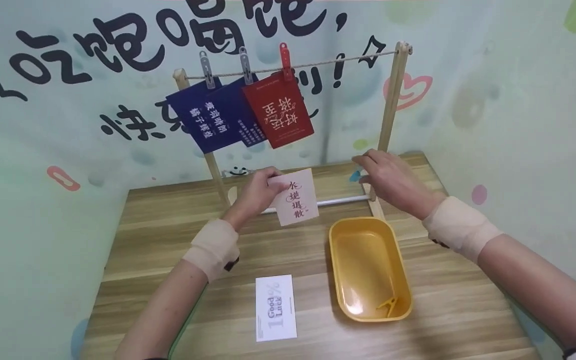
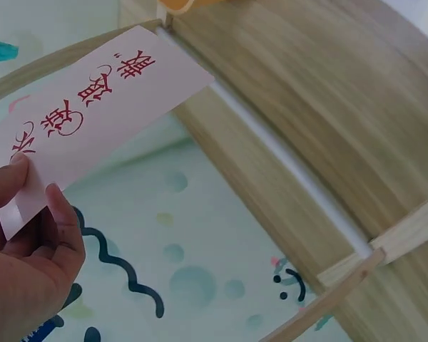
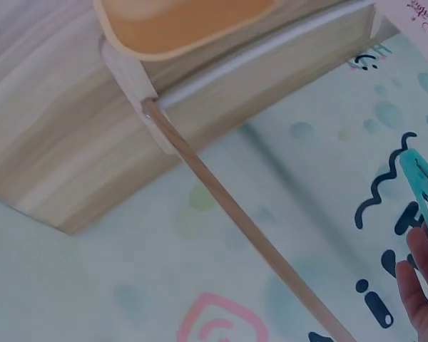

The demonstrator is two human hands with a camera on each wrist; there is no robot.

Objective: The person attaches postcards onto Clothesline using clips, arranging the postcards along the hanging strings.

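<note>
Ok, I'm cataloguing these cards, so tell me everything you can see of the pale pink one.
The pale pink card is a thin, flat rectangle, apparently paper or cardboard, printed with a column of four dark red Chinese characters with curling strokes. The left grip pinches it by its upper left part in the head view, thumb across the printed face. It is held up off the table, slightly tilted, below the hanging red card, and is unclipped.

The white rectangular paper card (image 1: pixel 276 322) says "1% Good Luck", the pale pink paper card (image 1: pixel 295 200) "水逆退散", the red paper card (image 1: pixel 279 111) "好运将至", the pale green wall (image 1: pixel 513 100) "吃饱喝饱".
</note>
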